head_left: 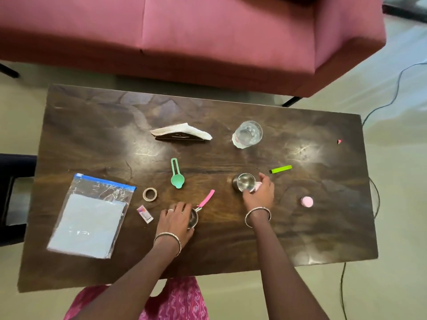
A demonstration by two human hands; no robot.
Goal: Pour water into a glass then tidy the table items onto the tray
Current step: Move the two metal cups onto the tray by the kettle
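Head view: the right hand (258,192) wraps its fingers round the steel tumbler (245,182), right of centre on the bench (231,245). The left hand (176,219) curls over a small steel cup (193,219) with a pink handle, near the front edge. The step looks like readying the tumbler for water. It should stand upright and held steady, apart from the green scoop (177,175). The clear water container (248,133) stands farther back. No tray is in view.
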